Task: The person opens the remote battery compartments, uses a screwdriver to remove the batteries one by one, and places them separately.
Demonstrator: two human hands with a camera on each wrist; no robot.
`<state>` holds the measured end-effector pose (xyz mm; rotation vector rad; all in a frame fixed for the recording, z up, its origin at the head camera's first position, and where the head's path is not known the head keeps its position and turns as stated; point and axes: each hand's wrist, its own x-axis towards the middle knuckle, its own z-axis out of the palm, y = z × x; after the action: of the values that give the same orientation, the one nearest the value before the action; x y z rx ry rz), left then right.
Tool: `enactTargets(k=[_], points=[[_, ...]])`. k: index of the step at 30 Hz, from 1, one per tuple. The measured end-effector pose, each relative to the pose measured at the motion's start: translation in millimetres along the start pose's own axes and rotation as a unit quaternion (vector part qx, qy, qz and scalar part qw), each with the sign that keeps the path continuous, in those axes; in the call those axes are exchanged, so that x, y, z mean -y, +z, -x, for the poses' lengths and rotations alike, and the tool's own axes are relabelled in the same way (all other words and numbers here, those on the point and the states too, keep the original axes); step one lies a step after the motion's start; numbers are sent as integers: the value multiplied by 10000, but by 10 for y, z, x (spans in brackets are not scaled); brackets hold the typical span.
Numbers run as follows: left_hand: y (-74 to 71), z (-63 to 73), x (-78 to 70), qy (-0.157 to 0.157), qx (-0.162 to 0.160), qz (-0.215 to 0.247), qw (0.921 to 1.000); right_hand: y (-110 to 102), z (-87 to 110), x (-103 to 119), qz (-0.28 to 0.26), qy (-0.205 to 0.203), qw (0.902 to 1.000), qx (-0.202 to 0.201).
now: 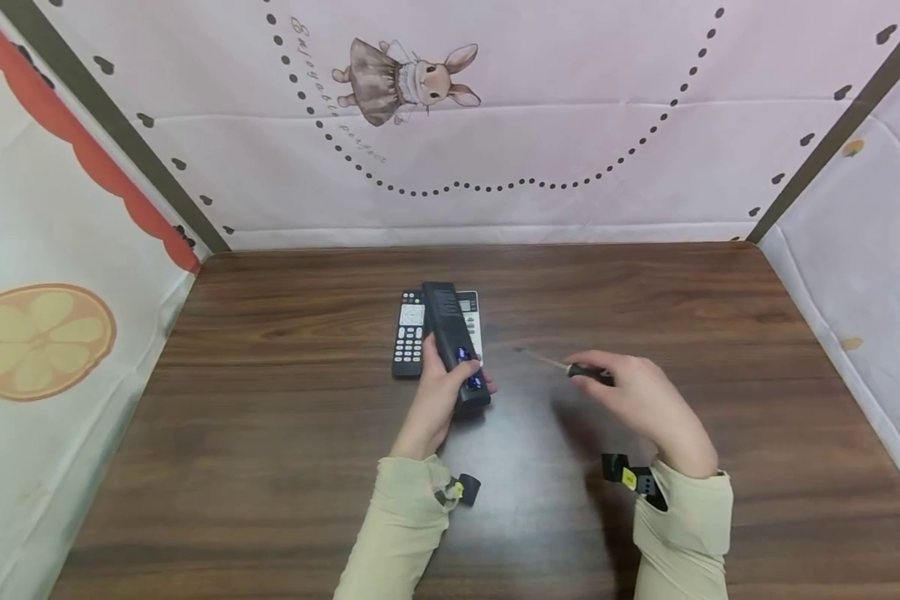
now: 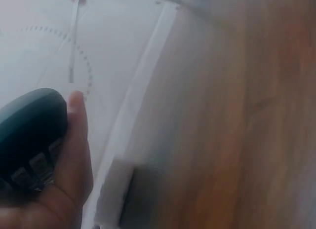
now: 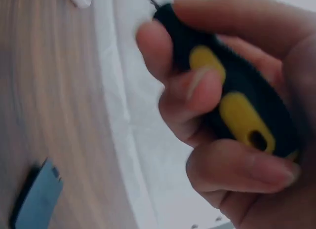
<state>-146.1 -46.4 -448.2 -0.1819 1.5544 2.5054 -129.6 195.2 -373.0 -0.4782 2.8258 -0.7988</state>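
Observation:
My left hand [image 1: 442, 387] grips a long black remote control [image 1: 444, 317], its thumb lying across the lower part. Small shiny blue patches [image 1: 462, 354] show on the upward face beside the thumb. In the left wrist view the rounded end of the remote control [image 2: 34, 118] and several grey keys appear beside the thumb. My right hand [image 1: 637, 392] holds a screwdriver [image 1: 547, 360] by its black and yellow handle [image 3: 242, 115], fingers curled round it. The thin shaft points left toward the held remote control, with a gap between them.
On the brown wooden table [image 1: 270, 467], a dark remote control with white buttons [image 1: 407, 346] lies left of the held one. A white remote control [image 1: 471, 312] lies partly hidden under it in the head view. Printed cloth walls [image 1: 540, 100] stand behind and at both sides.

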Motion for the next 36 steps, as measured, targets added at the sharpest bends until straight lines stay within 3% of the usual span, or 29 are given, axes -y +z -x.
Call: enactTargets(k=[6, 10, 11, 13, 17, 19, 23, 29, 36], points=[[246, 22, 68, -412, 221, -997, 9939, 8, -17, -202, -364, 562, 9965, -493], [405, -18, 116, -423, 310, -1925, 9799, 13, -17, -278, -612, 795, 9928, -649], [437, -30, 125, -351, 345, -2290, 9722, 11, -14, -291, -653, 837, 9921, -671], [505, -54, 127, -197, 404, -3147, 9481, 8, -7, -316, -807, 918, 9901, -689], [659, -98, 99, 42, 565, -4598, 8862, 7, -1, -366, -1100, 1064, 9853, -755], [743, -117, 82, 46, 638, -5073, 8594, 1, 3, -390, -1176, 1141, 9830, -823], [886, -148, 81, 115, 670, -5709, 8182, -9, 17, -440, -1257, 1292, 9790, -956], [1023, -205, 167, 203, 703, -6144, 7856, -11, 34, -492, -1592, 1442, 9715, -999], [1234, -264, 237, 166, 855, -6527, 7526, -31, 74, -566, -1624, 1485, 9693, -1096]])
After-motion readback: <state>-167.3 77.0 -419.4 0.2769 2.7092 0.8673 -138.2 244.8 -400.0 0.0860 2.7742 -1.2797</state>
